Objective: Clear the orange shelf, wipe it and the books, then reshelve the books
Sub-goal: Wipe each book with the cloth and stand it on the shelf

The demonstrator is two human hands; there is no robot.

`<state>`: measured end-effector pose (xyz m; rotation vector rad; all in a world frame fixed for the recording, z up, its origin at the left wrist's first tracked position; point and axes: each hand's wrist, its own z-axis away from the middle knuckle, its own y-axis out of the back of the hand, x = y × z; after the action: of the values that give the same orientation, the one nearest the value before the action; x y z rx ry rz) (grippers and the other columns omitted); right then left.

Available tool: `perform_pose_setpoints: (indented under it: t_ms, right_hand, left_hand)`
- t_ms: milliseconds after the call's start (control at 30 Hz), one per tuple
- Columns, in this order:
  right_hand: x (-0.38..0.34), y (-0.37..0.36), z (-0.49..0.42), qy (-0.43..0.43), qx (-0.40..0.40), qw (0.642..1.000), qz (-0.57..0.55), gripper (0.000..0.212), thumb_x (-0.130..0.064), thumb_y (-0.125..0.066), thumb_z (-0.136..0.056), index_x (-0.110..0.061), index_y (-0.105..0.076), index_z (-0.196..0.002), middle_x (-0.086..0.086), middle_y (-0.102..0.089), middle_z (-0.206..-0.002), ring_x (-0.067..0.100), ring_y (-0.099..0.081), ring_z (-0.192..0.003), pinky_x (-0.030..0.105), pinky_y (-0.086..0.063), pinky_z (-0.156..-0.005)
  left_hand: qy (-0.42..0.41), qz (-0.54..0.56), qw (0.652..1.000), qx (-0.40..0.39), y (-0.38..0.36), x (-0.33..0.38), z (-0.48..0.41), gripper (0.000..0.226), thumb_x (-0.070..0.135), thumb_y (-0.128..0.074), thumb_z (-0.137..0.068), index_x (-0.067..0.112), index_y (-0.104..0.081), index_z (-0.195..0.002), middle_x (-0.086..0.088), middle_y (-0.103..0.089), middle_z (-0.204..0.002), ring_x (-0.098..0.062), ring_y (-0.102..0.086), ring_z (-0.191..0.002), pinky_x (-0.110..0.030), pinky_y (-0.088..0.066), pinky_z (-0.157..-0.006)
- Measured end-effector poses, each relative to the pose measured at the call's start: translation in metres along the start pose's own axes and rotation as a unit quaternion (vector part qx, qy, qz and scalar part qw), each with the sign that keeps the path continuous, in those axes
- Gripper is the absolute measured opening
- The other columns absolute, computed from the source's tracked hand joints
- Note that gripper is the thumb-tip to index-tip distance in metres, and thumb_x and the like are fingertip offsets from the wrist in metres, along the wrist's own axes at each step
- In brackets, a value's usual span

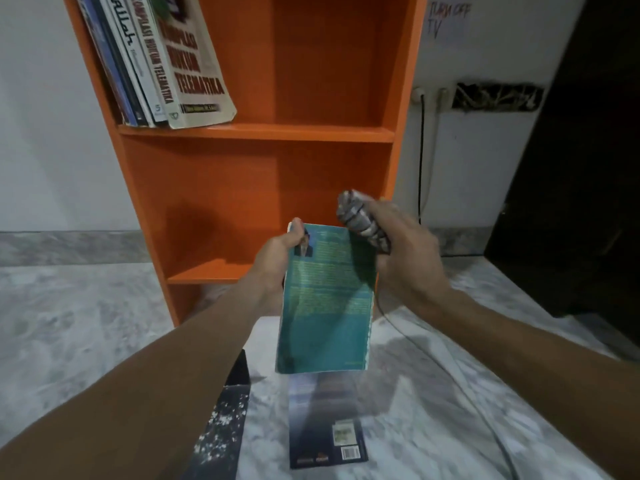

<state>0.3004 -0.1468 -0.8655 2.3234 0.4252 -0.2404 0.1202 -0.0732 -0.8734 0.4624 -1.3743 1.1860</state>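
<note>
Head: left hand (277,259): glossy paperback (325,306) (right hand (405,258): cloth (356,220)).

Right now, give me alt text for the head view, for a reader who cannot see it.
A person's left hand holds a teal book by its top corner while the right hand holds a bunched grey cloth at the book's upper edge. Behind stands an orange shelf with leaning books in its upper compartment.

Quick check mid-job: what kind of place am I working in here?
Probably a room in a home, seen from floor level: an orange bookshelf stands on a marble-patterned tile floor against a white wall, with a wall socket and cable beside it and a handwritten TURN OFF TV note above.
</note>
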Motion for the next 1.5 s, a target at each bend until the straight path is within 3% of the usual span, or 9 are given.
perform_pose_setpoints:
  t_ms: [267,400,500,667,800,933,1133,1367,1500]
  right_hand:
    - [0.000,-0.019,0.136,0.234,-0.271,0.933,-0.026,0.048,-0.009,-0.051,-0.072,-0.027,-0.061,-0.115,-0.005,-0.066,-0.111,0.013,-0.066,-0.092,0.024,-0.055,-0.060]
    - [-0.021,0.006,0.056,0.105,-0.085,0.985,-0.104,0.061,0.010,-0.069,-0.064,-0.027,-0.062,-0.111,-0.011,-0.067,-0.099,-0.003,-0.055,-0.086,0.024,-0.057,-0.069]
    - [-0.030,0.002,-0.005,0.016,0.003,0.999,-0.044,0.069,0.009,-0.064,-0.078,-0.024,-0.051,-0.137,0.011,-0.051,-0.144,0.026,-0.046,-0.133,0.051,-0.043,-0.106]
    - [-0.036,-0.041,0.073,0.151,-0.123,0.981,0.002,0.098,0.018,-0.061,-0.065,-0.030,-0.034,-0.146,0.006,-0.030,-0.157,0.036,-0.034,-0.141,0.042,-0.048,-0.094]
    - [-0.021,-0.027,0.145,0.293,-0.293,0.910,-0.015,0.044,-0.016,-0.059,-0.077,-0.032,-0.054,-0.117,-0.006,-0.063,-0.119,0.015,-0.066,-0.098,0.019,-0.052,-0.053]
    - [-0.031,-0.004,0.086,0.182,-0.151,0.967,-0.099,0.054,0.004,-0.062,-0.070,-0.031,-0.059,-0.112,-0.009,-0.066,-0.108,0.004,-0.061,-0.087,0.032,-0.058,-0.062]
    - [-0.041,-0.016,-0.001,-0.006,-0.016,0.999,-0.048,0.077,0.014,-0.055,-0.079,-0.022,-0.043,-0.145,0.011,-0.038,-0.153,0.028,-0.033,-0.142,0.051,-0.035,-0.112]
    - [-0.019,-0.030,0.151,0.289,-0.306,0.907,0.012,0.026,-0.021,-0.047,-0.094,-0.030,-0.063,-0.113,-0.003,-0.063,-0.127,0.015,-0.058,-0.116,0.031,-0.059,-0.073]
    - [-0.022,-0.003,0.119,0.271,-0.236,0.931,-0.059,0.037,-0.011,-0.045,-0.075,-0.021,-0.066,-0.103,0.003,-0.070,-0.107,0.017,-0.069,-0.090,0.029,-0.059,-0.062]
  left_hand:
    - [0.014,0.028,0.999,0.013,0.019,0.006,0.005,0.071,0.060,-0.051,-0.091,0.004,-0.053,-0.135,-0.022,-0.062,-0.128,-0.044,-0.063,-0.110,-0.062,-0.050,-0.088]
    - [0.009,0.012,1.000,0.024,0.020,0.005,0.006,0.064,0.063,-0.050,-0.090,0.006,-0.060,-0.120,-0.019,-0.065,-0.122,-0.042,-0.064,-0.108,-0.060,-0.049,-0.091]
    - [0.007,0.030,0.999,0.009,0.007,0.005,0.008,0.061,0.062,-0.048,-0.090,0.009,-0.061,-0.118,-0.021,-0.062,-0.123,-0.040,-0.062,-0.107,-0.054,-0.046,-0.098]
    - [0.001,0.020,1.000,-0.014,0.002,0.010,0.009,0.068,0.062,-0.043,-0.093,0.000,-0.069,-0.107,-0.019,-0.072,-0.106,-0.034,-0.072,-0.087,-0.043,-0.059,-0.073]
    - [-0.015,0.009,1.000,0.011,0.019,0.013,0.014,0.068,0.063,-0.043,-0.093,0.003,-0.067,-0.116,-0.019,-0.072,-0.109,-0.038,-0.071,-0.093,-0.049,-0.059,-0.073]
    - [-0.006,0.010,1.000,0.016,0.025,0.012,0.014,0.070,0.064,-0.042,-0.093,0.004,-0.064,-0.123,-0.020,-0.067,-0.119,-0.041,-0.065,-0.107,-0.059,-0.047,-0.097]
    - [0.005,0.013,0.999,-0.029,0.000,0.007,0.012,0.065,0.061,-0.040,-0.095,0.005,-0.066,-0.116,-0.018,-0.069,-0.108,-0.033,-0.068,-0.091,-0.044,-0.055,-0.084]
    - [-0.035,0.014,0.999,0.017,0.011,0.012,0.018,0.067,0.061,-0.042,-0.095,0.004,-0.065,-0.121,-0.020,-0.071,-0.113,-0.038,-0.071,-0.096,-0.048,-0.058,-0.076]
    - [-0.032,0.025,0.999,0.031,0.013,0.015,0.018,0.059,0.059,-0.043,-0.095,0.008,-0.069,-0.110,-0.018,-0.073,-0.104,-0.037,-0.073,-0.086,-0.047,-0.060,-0.064]
